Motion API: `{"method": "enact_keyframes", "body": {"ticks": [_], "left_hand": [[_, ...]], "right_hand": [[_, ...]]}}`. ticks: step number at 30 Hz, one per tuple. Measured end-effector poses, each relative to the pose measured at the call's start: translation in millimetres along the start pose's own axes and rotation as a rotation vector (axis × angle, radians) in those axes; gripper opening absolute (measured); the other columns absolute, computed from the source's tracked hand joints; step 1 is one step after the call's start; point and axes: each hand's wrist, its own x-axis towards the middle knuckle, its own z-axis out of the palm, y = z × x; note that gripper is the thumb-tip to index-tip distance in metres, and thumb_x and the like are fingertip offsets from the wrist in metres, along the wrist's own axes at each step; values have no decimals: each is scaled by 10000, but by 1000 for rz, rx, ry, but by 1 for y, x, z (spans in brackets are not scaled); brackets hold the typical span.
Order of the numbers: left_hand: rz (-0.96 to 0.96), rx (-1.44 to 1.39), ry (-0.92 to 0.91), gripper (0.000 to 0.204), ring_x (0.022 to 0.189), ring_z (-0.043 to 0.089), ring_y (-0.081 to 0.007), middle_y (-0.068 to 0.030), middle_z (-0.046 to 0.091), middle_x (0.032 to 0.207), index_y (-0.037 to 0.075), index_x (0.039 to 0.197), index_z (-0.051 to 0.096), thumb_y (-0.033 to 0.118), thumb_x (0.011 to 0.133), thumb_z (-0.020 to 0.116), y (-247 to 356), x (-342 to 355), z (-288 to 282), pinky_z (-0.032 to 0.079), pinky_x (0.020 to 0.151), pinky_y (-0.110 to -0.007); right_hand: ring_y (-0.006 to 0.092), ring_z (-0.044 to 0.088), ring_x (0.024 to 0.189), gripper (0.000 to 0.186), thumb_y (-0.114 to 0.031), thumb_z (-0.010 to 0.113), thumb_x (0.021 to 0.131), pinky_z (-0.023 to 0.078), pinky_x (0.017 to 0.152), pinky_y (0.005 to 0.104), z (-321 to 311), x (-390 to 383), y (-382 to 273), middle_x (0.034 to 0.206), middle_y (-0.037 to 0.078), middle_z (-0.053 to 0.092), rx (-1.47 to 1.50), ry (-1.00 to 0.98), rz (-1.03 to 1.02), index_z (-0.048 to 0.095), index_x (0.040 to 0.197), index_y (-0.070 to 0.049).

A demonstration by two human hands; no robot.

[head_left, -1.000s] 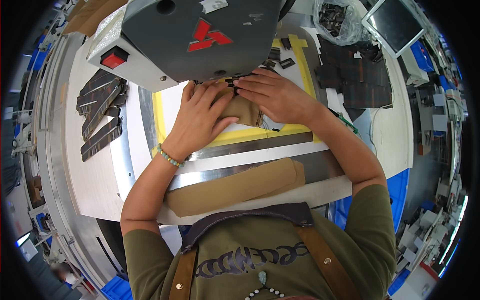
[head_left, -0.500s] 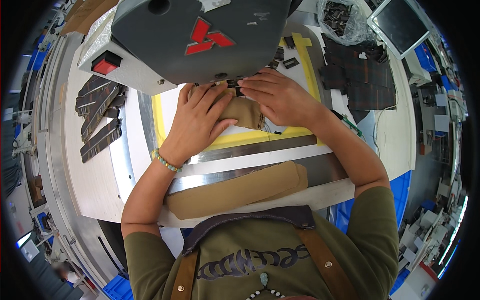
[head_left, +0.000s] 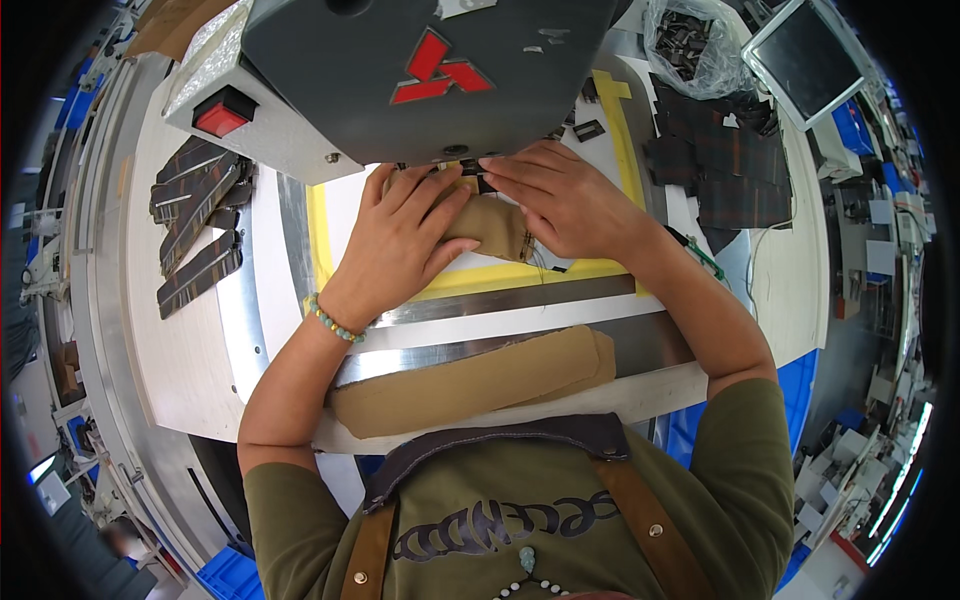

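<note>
A folded piece of tan fabric with loose threads at its right edge lies beneath the head of a dark grey machine. My left hand rests on the fabric's left part, fingers spread and pressing down. From the right, my right hand reaches in with fingers stretched out. Its fingertips touch a small dark piece at the fabric's far edge, and its thumb is bent beside the fabric. The machine head partly hides that dark piece and what lies behind it.
Tan fabric strips lie along the near edge. Dark striped strips are at left, plaid pieces at right. Behind stand a clear bag of small dark pieces and a screen. Yellow tape borders the work plate.
The machine and table appear shifted slightly to the right in the view. Both hands keep nearly the same position on the fabric.
</note>
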Motion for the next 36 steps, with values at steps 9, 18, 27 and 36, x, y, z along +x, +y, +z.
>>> {"method": "enact_keyframes", "body": {"ticks": [9,18,27,36], "left_hand": [[-1,1,-6,531,1416,541,-348,-124,641,1478,56,1344,704,448,989,740,-1,0,1,375,1222,-576],[-26,-19,-27,557,1465,512,-348,-104,631,1519,69,1393,683,423,970,761,0,-1,0,353,1223,-564],[-15,2,-32,559,1479,498,-345,-103,617,1541,67,1407,678,424,982,746,-1,-2,0,349,1224,-575],[13,53,9,567,1413,541,-330,-109,658,1467,62,1405,681,447,992,739,2,-2,-3,351,1257,-591]], "right_hand": [[297,680,1214,413,-55,753,850,550,1103,445,0,0,-1,1332,121,747,-32,-9,18,763,1253,33],[315,669,1236,406,-78,749,867,542,1136,459,3,-2,-1,1364,116,733,-37,-24,28,768,1261,18],[321,661,1261,410,-89,745,883,536,1137,465,3,-3,-2,1382,110,732,-48,-25,36,770,1280,12],[336,654,1269,410,-95,732,901,527,1147,468,3,-1,5,1386,119,731,-73,-30,24,763,1295,16]]}}
